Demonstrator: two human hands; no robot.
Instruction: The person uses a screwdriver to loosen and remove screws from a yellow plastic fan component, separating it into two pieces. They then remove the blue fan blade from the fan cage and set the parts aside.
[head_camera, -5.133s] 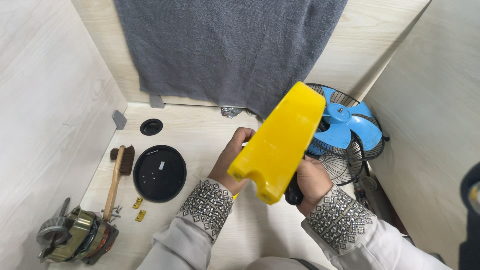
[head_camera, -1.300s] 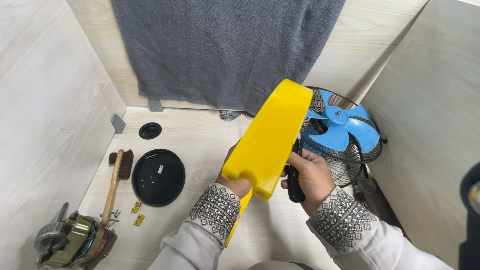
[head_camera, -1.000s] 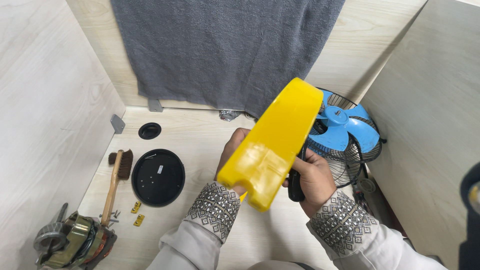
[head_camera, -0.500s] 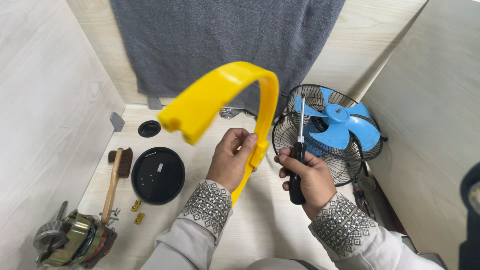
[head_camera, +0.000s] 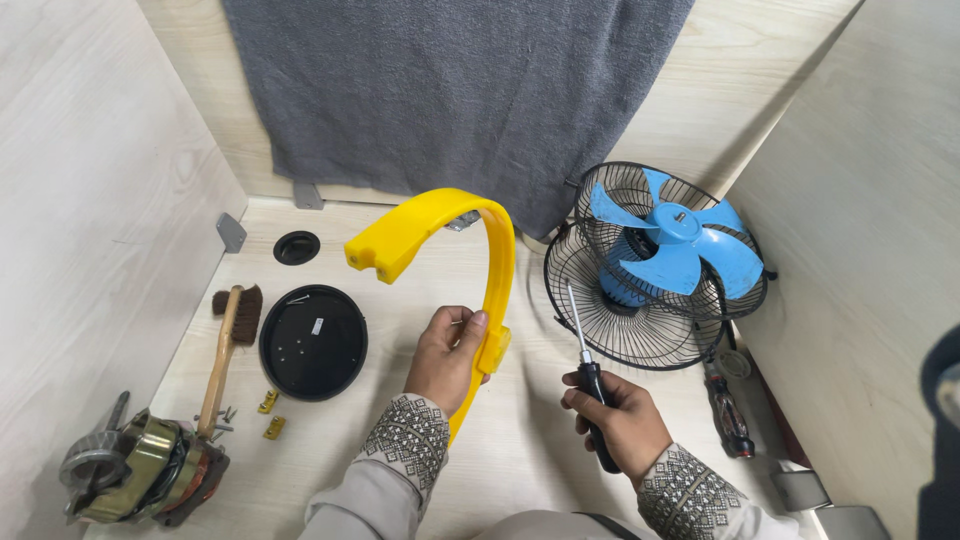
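Left hand (head_camera: 452, 352) closed around the lower stretch of the yellow curved bracket (head_camera: 470, 250), held upright above the counter (head_camera: 520, 450). Right hand (head_camera: 615, 420) fisted on a screwdriver (head_camera: 588, 375), tip up, just right of the bracket. Step looks like inspecting the freed part; fasteners probably next. Bracket glossy, U-shaped, blocky end with holes, possibly screw sockets. Fan (head_camera: 660, 265) stands right of it; black disc (head_camera: 313, 342) left.
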